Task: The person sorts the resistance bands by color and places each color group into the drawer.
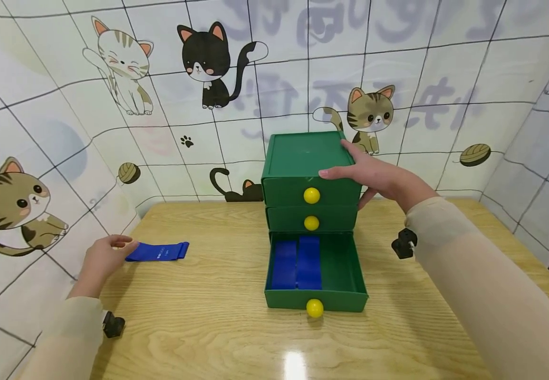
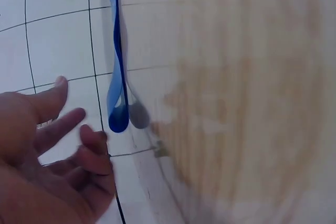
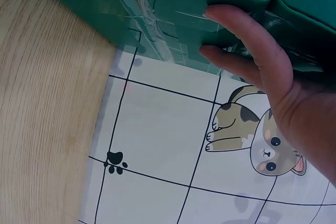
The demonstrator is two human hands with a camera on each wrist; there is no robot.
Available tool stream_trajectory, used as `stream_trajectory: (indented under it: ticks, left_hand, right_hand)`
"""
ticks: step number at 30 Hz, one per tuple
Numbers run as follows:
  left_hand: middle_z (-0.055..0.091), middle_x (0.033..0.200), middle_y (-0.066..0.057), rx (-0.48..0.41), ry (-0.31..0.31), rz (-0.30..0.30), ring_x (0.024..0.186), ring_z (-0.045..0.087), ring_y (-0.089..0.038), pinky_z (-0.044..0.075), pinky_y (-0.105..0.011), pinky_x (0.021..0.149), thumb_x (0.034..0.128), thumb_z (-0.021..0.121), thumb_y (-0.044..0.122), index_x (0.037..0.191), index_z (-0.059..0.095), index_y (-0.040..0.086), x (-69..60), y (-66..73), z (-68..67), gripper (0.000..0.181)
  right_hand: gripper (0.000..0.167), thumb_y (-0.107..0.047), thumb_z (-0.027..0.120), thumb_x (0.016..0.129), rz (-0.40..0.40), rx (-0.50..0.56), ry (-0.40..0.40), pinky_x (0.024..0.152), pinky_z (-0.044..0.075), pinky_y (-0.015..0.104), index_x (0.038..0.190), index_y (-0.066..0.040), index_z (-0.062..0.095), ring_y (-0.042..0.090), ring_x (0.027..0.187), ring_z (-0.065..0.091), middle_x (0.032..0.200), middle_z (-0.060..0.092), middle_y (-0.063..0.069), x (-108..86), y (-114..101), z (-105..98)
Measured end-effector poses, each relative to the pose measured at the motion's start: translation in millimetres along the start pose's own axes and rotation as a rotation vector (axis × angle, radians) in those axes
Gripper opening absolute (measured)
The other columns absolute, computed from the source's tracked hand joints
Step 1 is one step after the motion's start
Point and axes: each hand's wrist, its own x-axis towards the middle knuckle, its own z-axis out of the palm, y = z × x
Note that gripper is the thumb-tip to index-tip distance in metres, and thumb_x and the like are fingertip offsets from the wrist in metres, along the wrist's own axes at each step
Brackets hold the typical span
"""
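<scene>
A flat blue elastic loop band [image 1: 157, 252] with small white print lies on the left of the table. Beside its left end is my left hand [image 1: 105, 259]; in the left wrist view, the fingers of the left hand [image 2: 68, 156] are loosely spread, apart from the band's folded end [image 2: 118, 118]. At the upper right corner of a green drawer cabinet [image 1: 305, 155], my right hand [image 1: 374, 171] rests with thumb and fingers spread over top and side. The right wrist view shows its fingers [image 3: 257, 35] against the cabinet side. Two blue bands [image 1: 309, 264] lie side by side in the pulled-out bottom drawer [image 1: 340, 300].
Above it, the upper two drawers are pushed in, each with a yellow ball knob [image 1: 311, 196]. Clear tape [image 3: 144, 19] runs along the cabinet side. The wooden table [image 1: 208, 327] meets a cat-print backdrop [image 1: 274, 63] behind and at both sides.
</scene>
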Motion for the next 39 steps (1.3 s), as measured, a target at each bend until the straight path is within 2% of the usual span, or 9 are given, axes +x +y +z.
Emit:
stream_trajectory:
  ticks: [5,8,11,14,19,25,33,36,39]
  left_hand:
    - [0.059,0.120,-0.039,-0.014,-0.194,-0.018,0.058,0.055,-0.019,0.050,-0.036,0.060,0.1151,0.041,0.033,0.153,0.031,-0.018,4.1,-16.3,2.8,0.064]
    - [0.063,0.085,-0.019,-0.044,-0.198,-0.022,0.054,0.050,-0.016,0.048,-0.034,0.058,0.1139,0.038,0.025,0.151,0.033,-0.019,6.0,-18.0,5.8,0.058]
    - [0.053,0.060,-0.002,-0.038,-0.184,-0.015,0.049,0.049,-0.014,0.047,-0.034,0.055,0.1110,0.036,0.019,0.150,0.038,-0.018,8.1,-16.5,8.2,0.054]
    - [0.058,0.063,-0.006,-0.006,-0.156,-0.009,0.051,0.052,-0.018,0.047,-0.033,0.056,0.1085,0.037,0.016,0.148,0.045,-0.015,10.7,-13.9,9.0,0.051]
    - [0.066,0.086,-0.020,0.058,-0.078,-0.028,0.077,0.062,-0.032,0.046,-0.032,0.063,0.1070,0.049,0.019,0.139,0.060,-0.009,16.8,-10.6,8.8,0.045]
    - [0.061,0.063,-0.002,0.017,-0.109,-0.093,0.062,0.058,-0.020,0.046,-0.032,0.061,0.1024,0.063,0.024,0.138,0.056,-0.015,18.8,-8.3,6.7,0.053]
    - [0.056,0.059,0.000,-0.017,-0.111,-0.149,0.060,0.055,-0.019,0.042,-0.033,0.063,0.0989,0.069,0.025,0.120,0.065,-0.013,19.9,-4.8,6.5,0.044]
    - [0.060,0.070,-0.003,-0.035,-0.101,-0.142,0.072,0.058,-0.024,0.043,-0.033,0.065,0.0985,0.068,0.025,0.118,0.066,-0.009,19.7,-2.9,6.2,0.039]
    - [0.067,0.090,-0.014,-0.058,-0.037,-0.100,0.088,0.059,-0.030,0.045,-0.033,0.067,0.0979,0.070,0.024,0.115,0.066,-0.006,18.4,2.7,5.6,0.035]
  right_hand:
    - [0.120,-0.066,0.072,0.093,0.003,0.007,-0.001,0.077,0.065,0.053,0.166,-0.045,-0.021,0.050,0.159,0.029,0.180,-0.015,0.011,1.3,-1,1]
    - [0.120,-0.066,0.072,0.093,0.004,0.004,0.003,0.076,0.065,0.053,0.166,-0.045,-0.021,0.050,0.158,0.031,0.180,-0.015,0.011,1.2,-1,2]
    - [0.120,-0.066,0.072,0.093,0.006,0.003,0.004,0.076,0.065,0.053,0.166,-0.045,-0.021,0.050,0.158,0.030,0.180,-0.015,0.011,1.5,0,1]
    - [0.120,-0.066,0.072,0.093,0.005,0.003,0.004,0.077,0.065,0.053,0.166,-0.044,-0.020,0.050,0.159,0.028,0.180,-0.016,0.010,1.8,0,1]
    - [0.119,-0.065,0.072,0.094,-0.001,0.014,-0.001,0.077,0.065,0.054,0.166,-0.044,-0.020,0.050,0.160,0.026,0.180,-0.016,0.009,1.8,2,1]
    - [0.119,-0.065,0.072,0.094,-0.003,0.013,-0.001,0.077,0.065,0.054,0.166,-0.044,-0.020,0.051,0.160,0.025,0.180,-0.016,0.009,2.0,1,0]
    - [0.119,-0.065,0.072,0.094,0.001,0.015,0.000,0.079,0.065,0.054,0.166,-0.045,-0.021,0.051,0.160,0.024,0.180,-0.015,0.009,1.3,0,0]
    - [0.119,-0.065,0.072,0.094,0.002,0.015,0.002,0.078,0.065,0.054,0.166,-0.045,-0.021,0.050,0.160,0.025,0.180,-0.016,0.009,1.5,1,0]
    - [0.119,-0.065,0.072,0.094,0.002,0.015,0.003,0.077,0.065,0.054,0.166,-0.045,-0.021,0.050,0.160,0.025,0.180,-0.016,0.009,1.7,1,0]
